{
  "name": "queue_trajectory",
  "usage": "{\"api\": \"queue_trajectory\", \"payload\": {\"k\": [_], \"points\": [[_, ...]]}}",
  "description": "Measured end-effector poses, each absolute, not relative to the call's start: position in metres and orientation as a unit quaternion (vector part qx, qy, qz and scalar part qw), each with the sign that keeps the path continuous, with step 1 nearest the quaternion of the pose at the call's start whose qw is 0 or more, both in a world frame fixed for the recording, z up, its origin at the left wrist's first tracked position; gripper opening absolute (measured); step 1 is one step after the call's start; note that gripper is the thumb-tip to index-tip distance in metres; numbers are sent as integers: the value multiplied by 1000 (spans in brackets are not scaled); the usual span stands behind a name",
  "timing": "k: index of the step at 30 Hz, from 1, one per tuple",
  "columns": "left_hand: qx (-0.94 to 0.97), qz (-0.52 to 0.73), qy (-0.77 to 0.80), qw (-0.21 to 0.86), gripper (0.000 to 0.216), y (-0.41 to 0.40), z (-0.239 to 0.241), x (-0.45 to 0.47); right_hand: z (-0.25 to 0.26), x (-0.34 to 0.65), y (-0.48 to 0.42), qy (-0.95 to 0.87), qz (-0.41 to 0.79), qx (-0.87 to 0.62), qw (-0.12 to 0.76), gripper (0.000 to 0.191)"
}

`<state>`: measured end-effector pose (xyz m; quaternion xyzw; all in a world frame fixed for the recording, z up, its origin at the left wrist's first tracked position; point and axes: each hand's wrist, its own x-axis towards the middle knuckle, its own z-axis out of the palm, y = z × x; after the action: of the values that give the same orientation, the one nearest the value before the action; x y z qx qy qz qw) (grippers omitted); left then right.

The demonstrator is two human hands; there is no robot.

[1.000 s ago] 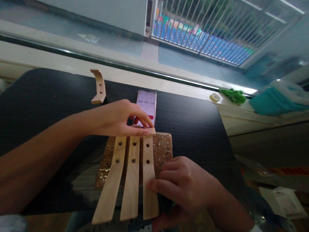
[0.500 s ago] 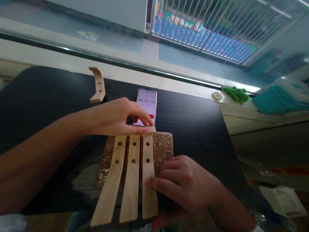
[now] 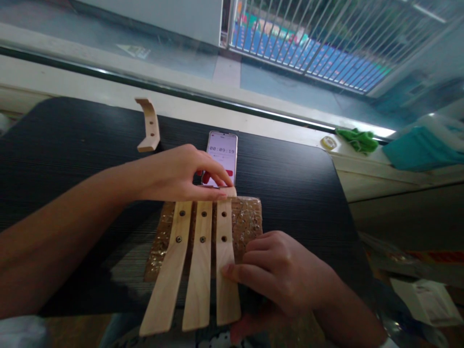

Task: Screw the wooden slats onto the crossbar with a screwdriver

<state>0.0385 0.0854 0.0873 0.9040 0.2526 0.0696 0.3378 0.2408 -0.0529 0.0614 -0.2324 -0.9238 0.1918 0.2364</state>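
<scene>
Three bent wooden slats lie side by side over a board wrapped in shiny brown tape. The left slat and the middle slat have screws in their two holes. On the right slat, both holes show as dark openings without visible screw heads. My left hand pinches the upturned far end of the right slat between thumb and fingers. Curled at the same slat's right edge, my right hand grips its near part, one fingertip on top; its lower digit is partly in shadow.
A phone with a running timer lies just beyond the board. Another curved wooden piece with two holes rests at the dark table's far side. On the sill are a tape roll, a green cloth and a teal container.
The view has shifted slightly, and the phone's timer has gone up by one second. Both hands keep their grip on the right slat, with no clear movement against it.
</scene>
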Motion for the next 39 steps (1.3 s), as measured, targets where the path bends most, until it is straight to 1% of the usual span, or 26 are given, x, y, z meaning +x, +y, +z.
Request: {"api": "queue_trajectory", "payload": {"k": [14,19,32,39], "points": [[895,55,268,353,33,85,90,40,60,244,-54,-924,200,-235,227,42],[898,55,270,343,34,85,89,40,59,243,-54,-927,192,-236,221,43],[896,49,279,342,34,85,90,40,58,241,-53,-926,193,-232,227,43],[898,51,274,340,34,85,89,40,58,239,-54,-921,191,-234,245,43]]}}
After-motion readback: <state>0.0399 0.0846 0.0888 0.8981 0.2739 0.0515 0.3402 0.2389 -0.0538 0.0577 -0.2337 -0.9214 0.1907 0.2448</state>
